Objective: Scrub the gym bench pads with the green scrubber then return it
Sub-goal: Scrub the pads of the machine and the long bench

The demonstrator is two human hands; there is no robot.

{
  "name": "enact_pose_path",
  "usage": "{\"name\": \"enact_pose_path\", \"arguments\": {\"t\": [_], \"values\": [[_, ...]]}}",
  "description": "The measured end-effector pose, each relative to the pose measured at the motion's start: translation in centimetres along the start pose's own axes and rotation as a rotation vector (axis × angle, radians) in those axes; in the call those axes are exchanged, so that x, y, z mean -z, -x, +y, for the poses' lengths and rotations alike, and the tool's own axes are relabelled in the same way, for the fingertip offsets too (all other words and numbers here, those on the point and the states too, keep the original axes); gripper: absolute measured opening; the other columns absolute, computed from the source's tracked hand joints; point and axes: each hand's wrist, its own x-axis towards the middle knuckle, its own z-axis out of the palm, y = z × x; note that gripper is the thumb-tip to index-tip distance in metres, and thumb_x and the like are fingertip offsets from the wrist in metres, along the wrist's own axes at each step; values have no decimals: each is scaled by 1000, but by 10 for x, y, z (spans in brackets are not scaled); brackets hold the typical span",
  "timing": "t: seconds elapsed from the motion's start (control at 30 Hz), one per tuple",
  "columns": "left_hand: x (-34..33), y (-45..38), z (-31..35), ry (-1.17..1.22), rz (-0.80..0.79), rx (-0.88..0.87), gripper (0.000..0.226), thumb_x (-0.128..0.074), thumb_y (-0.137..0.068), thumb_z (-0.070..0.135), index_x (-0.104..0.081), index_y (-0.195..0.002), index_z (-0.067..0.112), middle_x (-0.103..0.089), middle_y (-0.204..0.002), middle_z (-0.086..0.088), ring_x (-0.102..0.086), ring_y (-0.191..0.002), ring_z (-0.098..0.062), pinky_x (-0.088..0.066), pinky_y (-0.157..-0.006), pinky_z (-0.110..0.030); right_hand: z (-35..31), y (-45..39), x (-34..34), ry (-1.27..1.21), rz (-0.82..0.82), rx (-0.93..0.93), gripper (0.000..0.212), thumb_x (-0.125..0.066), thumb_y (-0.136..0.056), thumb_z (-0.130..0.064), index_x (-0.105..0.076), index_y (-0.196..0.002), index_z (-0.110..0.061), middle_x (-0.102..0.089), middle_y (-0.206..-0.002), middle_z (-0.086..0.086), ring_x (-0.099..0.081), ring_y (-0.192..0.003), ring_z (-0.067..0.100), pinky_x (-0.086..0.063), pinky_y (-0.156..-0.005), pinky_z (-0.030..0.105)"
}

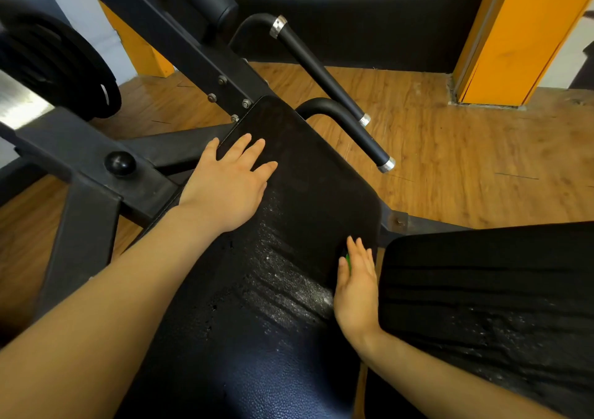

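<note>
Green scrubber [347, 259] is lying under your right hand [356, 285], whose straight fingers [355, 251] are pressing it against the wet bench pad [289, 213] edge; with no curled grip, it could be slipping off. Farther up, your left hand [229, 187] is resting flat, fingers spread, bracing.

Black pads [299, 174], green scrubber [347, 261], orange pillar [514, 32].

Black weight plates [61, 65] hang at ten o'clock. Two black handle bars [321, 74] with silver caps reach toward one o'clock over the wooden floor [466, 161]. An orange pillar [514, 32] stands at two o'clock.
</note>
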Motion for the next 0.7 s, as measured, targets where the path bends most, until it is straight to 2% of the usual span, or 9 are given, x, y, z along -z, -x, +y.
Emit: {"name": "enact_pose_path", "arguments": {"t": [0.17, 0.27, 0.4, 0.53, 0.7], "values": [[1, 0, 0, 8, -13, -2, 49, -21, -105, 39, -17, -154, 32, -2, -164, -5, 3, -151, -24, -10, -118, -55, -2, -32, 2, 117, 22, 76, 46, -38, -105, -18, -35, -150, -23, -24, -161, 4, -9, -151, 24, -11, -122, 49], [1, 0, 0, 3, -13, -3, 49, -20, -105, 39, -17, -154, 33, -2, -164, -5, 3, -150, -24, -10, -118, -55, -6, -46, 4, 138, 32, 35, 45, -36, -106, -19, -36, -150, -23, -19, -162, 5, -6, -151, 26, -11, -122, 50], [0, 1, -1, 7, 4, -8, 49, -21, -105, 38, -19, -154, 32, -4, -164, -5, 2, -151, -25, -10, -118, -55, -4, -45, 2, 113, 25, 21, 43, -34, -106, -21, -38, -149, -19, -25, -160, 4, -13, -150, 22, -14, -122, 48], [0, 1, 0, 7, 8, -9, 49, -21, -105, 38, -20, -154, 31, -5, -164, -6, 1, -151, -25, -10, -117, -55, -2, -36, 4, 68, -1, -5, 43, -34, -106, -19, -36, -149, -15, -27, -159, 5, -15, -150, 19, -13, -123, 39], [0, 1, 0, 0, 1, -6, 49, -20, -105, 38, -18, -154, 31, -4, -164, -6, 2, -150, -26, -10, -118, -56, -3, 0, 6, 33, -34, -3, 44, -37, -105, -17, -37, -149, -15, -26, -159, 1, -15, -149, 12, -7, -116, 17]]}}
